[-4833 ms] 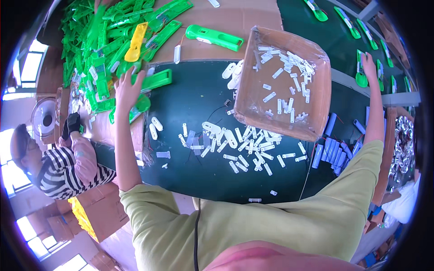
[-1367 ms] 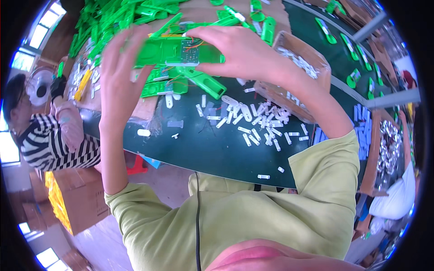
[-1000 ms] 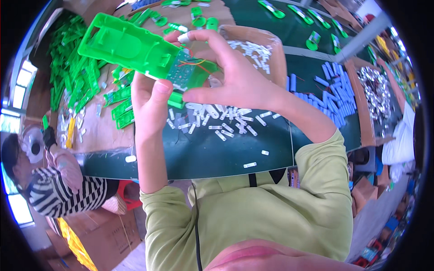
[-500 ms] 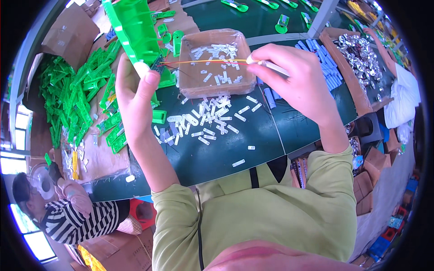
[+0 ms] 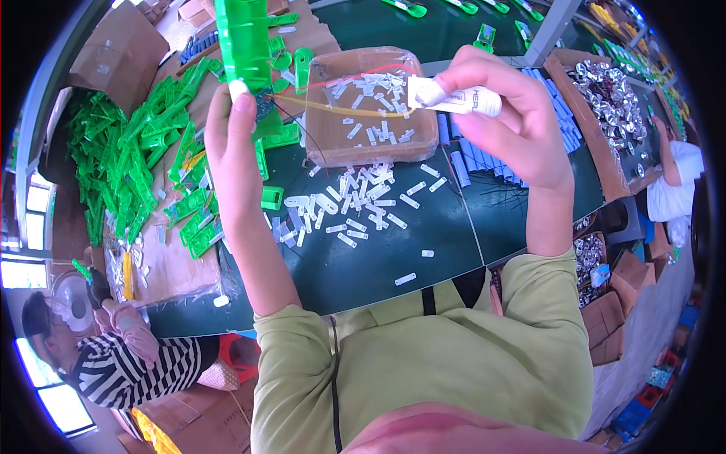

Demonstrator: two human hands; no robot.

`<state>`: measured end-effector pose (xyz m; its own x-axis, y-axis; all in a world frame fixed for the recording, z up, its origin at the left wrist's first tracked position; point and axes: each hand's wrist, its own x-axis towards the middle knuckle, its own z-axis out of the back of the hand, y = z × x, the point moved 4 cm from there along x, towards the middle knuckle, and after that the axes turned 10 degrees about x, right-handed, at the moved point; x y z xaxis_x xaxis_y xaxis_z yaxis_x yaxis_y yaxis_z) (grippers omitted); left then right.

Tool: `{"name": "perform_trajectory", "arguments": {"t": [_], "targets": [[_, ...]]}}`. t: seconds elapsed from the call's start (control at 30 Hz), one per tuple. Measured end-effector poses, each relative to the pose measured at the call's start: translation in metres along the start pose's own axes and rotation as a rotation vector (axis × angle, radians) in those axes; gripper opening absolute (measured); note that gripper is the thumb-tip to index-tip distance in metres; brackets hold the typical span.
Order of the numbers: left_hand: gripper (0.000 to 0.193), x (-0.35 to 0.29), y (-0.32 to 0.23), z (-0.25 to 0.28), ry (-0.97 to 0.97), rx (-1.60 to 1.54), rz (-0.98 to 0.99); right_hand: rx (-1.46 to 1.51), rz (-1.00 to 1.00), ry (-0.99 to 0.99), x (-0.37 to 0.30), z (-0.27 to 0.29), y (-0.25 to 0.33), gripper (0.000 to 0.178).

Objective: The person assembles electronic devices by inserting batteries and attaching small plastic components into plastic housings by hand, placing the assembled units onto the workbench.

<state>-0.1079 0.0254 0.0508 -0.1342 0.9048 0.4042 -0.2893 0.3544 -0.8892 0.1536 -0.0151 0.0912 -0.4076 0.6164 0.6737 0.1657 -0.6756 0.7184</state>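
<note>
My left hand (image 5: pixel 231 140) is raised and grips a long green plastic housing (image 5: pixel 243 41) held upright, with a small circuit board and thin red and yellow wires (image 5: pixel 340 106) hanging from it. The wires stretch to the right to a white cylindrical cell (image 5: pixel 454 98) pinched in my right hand (image 5: pixel 514 121). Both hands are held above a dark green table (image 5: pixel 363 265). Below them lie several small white plastic pieces (image 5: pixel 348 216) scattered on the table.
A shallow cardboard tray (image 5: pixel 363 147) of white pieces sits behind the hands. Green housings (image 5: pixel 128 166) are heaped at the left, blue cells (image 5: pixel 454 163) lie to the right, and a box of silver metal parts (image 5: pixel 612 83) is at far right. A person in a striped top (image 5: pixel 128 371) sits lower left.
Both hands lifted the green housing off the table and turned it upright. My right hand drew away to the right with the white cell, pulling the wires taut.
</note>
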Motion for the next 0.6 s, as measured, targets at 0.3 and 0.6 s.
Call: {"name": "perform_trajectory", "arguments": {"t": [0.3,0.6], "targets": [[0.049,-0.01,0.012,-0.033,0.278,-0.16,0.114,0.744,0.109,-0.453,0.042,0.017,-0.063,0.027],[0.029,-0.012,0.005,-0.045,0.307,0.169,-0.055,0.595,-0.307,-0.381,0.042,-0.014,-0.103,0.032]]}}
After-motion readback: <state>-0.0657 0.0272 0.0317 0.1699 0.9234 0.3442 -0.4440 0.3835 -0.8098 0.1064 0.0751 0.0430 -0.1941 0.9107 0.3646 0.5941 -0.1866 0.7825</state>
